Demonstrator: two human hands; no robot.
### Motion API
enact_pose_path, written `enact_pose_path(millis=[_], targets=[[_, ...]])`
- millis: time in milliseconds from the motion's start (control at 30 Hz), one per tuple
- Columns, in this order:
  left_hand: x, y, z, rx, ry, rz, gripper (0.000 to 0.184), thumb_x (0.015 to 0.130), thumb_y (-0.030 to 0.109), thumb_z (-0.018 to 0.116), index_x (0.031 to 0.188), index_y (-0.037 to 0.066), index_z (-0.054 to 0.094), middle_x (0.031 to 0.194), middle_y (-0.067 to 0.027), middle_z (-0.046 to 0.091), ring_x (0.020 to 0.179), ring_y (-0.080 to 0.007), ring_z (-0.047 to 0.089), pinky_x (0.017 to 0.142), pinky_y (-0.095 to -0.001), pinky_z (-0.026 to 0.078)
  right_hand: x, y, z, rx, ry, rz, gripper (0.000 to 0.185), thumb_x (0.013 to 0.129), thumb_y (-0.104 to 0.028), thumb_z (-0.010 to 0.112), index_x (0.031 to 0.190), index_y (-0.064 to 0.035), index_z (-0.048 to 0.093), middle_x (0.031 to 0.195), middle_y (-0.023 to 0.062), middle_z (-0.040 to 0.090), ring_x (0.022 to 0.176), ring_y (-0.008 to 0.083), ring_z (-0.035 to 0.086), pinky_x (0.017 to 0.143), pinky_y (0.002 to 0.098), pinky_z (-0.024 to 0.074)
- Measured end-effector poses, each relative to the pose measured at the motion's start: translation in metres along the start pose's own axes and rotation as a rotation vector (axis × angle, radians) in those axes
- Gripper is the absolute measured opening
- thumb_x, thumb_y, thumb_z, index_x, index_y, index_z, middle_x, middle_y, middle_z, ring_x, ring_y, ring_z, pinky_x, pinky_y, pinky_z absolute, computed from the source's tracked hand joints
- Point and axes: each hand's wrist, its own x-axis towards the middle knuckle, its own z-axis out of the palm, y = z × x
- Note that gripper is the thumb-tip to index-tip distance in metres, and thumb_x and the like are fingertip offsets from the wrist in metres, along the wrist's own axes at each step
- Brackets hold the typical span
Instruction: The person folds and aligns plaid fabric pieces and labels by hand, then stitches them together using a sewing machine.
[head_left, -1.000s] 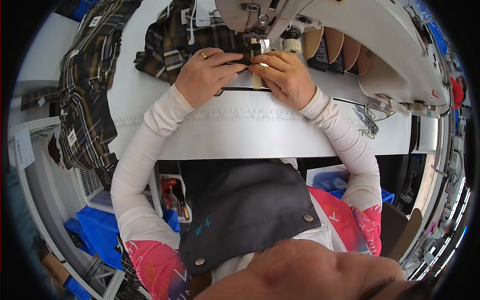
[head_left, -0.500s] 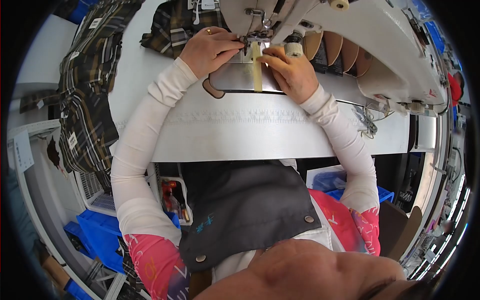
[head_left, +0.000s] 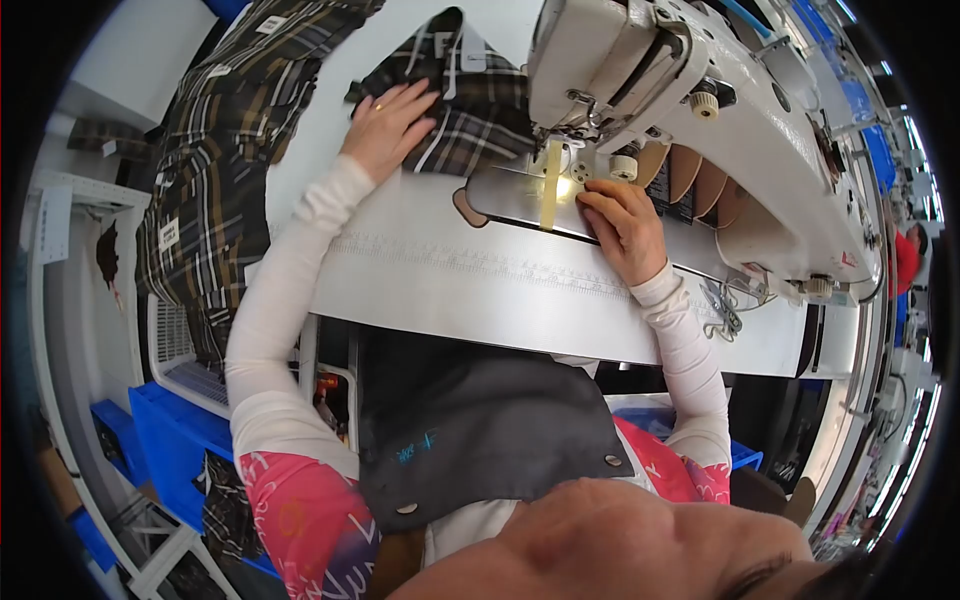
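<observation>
My left hand (head_left: pixel 390 125) lies with its fingers spread on the near left edge of a dark plaid garment piece (head_left: pixel 470 120), which carries white labels. The piece reaches the needle area of a white sewing machine (head_left: pixel 640 70). My right hand (head_left: pixel 628 228) is just right of a yellow tape strip (head_left: pixel 551 185) on the machine's metal plate (head_left: pixel 505 190). Its fingers are curled close together over the plate, and anything between the fingertips is too small to make out. A light shines on the plate beside the tape.
A pile of plaid pieces (head_left: pixel 220 150) hangs over the table's left side. Thread snips (head_left: pixel 722 310) lie at the right of the white table (head_left: pixel 450 285). Blue bins (head_left: pixel 175 430) and a white basket (head_left: pixel 180 345) stand below left. A person in red is far right.
My left hand has moved away from the needle, out to the left over the plaid piece, and its fingers have spread. My right hand has left the tape and sits slightly right. The view has shifted.
</observation>
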Motion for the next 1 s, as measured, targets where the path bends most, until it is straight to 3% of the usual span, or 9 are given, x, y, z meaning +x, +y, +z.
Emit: enact_pose_path(millis=[133,200,267,367,467,600,733,933,1000], targets=[[-0.082,0.04,-0.05,0.006,-0.137,-0.098,0.037,0.085,0.013,0.054,0.121,0.006,0.051,0.134,-0.0088,0.042,0.125,-0.0284,0.036,0.101,-0.0452,0.027,-0.001,-0.045,0.01,0.165,-0.018,-0.225,0.029,0.07,-0.008,0.068,0.098,-0.0039,0.06,0.103,0.0109,0.057,0.09,0.0278,0.055,0.078,0.0362,0.0441],[-0.102,0.058,-0.068,-0.328,0.143,-0.093,0.04,0.082,0.008,0.058,0.122,0.005,0.051,0.134,-0.0116,0.042,0.125,-0.03,0.036,0.102,-0.0403,0.028,0.016,-0.075,0.022,0.202,0.031,-0.281,0.032,0.071,-0.011,0.068,0.1,-0.0049,0.059,0.102,0.0101,0.056,0.09,0.0275,0.053,0.076,0.0357,0.0437],[-0.104,0.063,-0.093,-0.108,0.38,-0.157,0.049,0.077,0.009,0.065,0.123,0.002,0.049,0.128,-0.0168,0.045,0.12,-0.0324,0.041,0.099,-0.0388,0.032,0.038,-0.09,0.04,0.141,0.063,-0.241,0.03,0.071,-0.013,0.068,0.099,-0.0053,0.059,0.101,0.0092,0.056,0.089,0.0271,0.053,0.073,0.0345,0.0432],[-0.101,0.03,-0.088,-0.324,0.311,-0.335,0.062,0.071,0.018,0.072,0.124,0.001,0.046,0.113,-0.0198,0.054,0.105,-0.0322,0.052,0.09,-0.0363,0.04,0.058,-0.082,0.075,-0.018,-0.011,-0.273,0.027,0.07,-0.015,0.067,0.093,-0.0054,0.059,0.094,0.0091,0.056,0.083,0.0272,0.053,0.067,0.0337,0.0429],[-0.097,-0.006,-0.076,-0.545,0.08,-0.373,0.025,0.08,0.017,0.066,0.095,-0.002,0.064,0.083,-0.0028,0.063,0.079,-0.0088,0.054,0.074,-0.0226,0.042,0.058,-0.07,0.101,0.226,0.13,-0.312,0.018,0.075,-0.01,0.065,0.091,-0.0041,0.06,0.085,0.0066,0.059,0.07,0.0204,0.054,0.06,0.0305,0.0422],[-0.137,-0.036,-0.111,-1.065,0.255,-0.654,0.027,0.079,0.019,0.068,0.093,-0.003,0.064,0.069,0.0035,0.061,0.068,-0.0037,0.05,0.064,-0.0201,0.041,0.048,-0.049,0.08,0.988,0.275,0.376,0.009,0.088,-0.01,0.058,0.09,-0.0019,0.061,0.077,-0.0011,0.06,0.068,0.0054,0.051,0.058,0.0201,0.0394],[-0.158,0.031,-0.145,0.083,0.481,-0.199,0.055,0.064,0.03,0.077,0.11,0.005,0.06,0.109,-0.0145,0.054,0.098,-0.0254,0.053,0.081,-0.0307,0.042,0.045,-0.058,0.093,1.326,0.094,0.462,0.009,0.086,-0.009,0.06,0.09,-0.0008,0.061,0.074,-0.0015,0.06,0.065,0.0048,0.051,0.057,0.0183,0.0394],[-0.191,0.11,-0.085,0.007,-0.008,-0.157,0.051,0.067,0.017,0.066,0.118,0.012,0.056,0.112,-0.0055,0.054,0.093,-0.0212,0.056,0.075,-0.0331,0.043,0.026,-0.083,0.092,1.505,-0.171,0.436,0.01,0.086,-0.012,0.059,0.089,-0.0019,0.061,0.079,0.0006,0.063,0.066,0.0062,0.054,0.058,0.0176,0.0416],[-0.224,0.105,-0.134,0.235,0.286,-0.165,0.031,0.069,0.004,0.054,0.096,0.01,0.067,0.083,-0.0047,0.064,0.08,-0.0185,0.06,0.067,-0.0293,0.048,0.033,-0.094,0.081,1.386,-0.201,0.464,0.012,0.087,-0.013,0.058,0.091,-0.0015,0.06,0.078,0.0013,0.063,0.065,0.0066,0.054,0.057,0.0176,0.0417]])
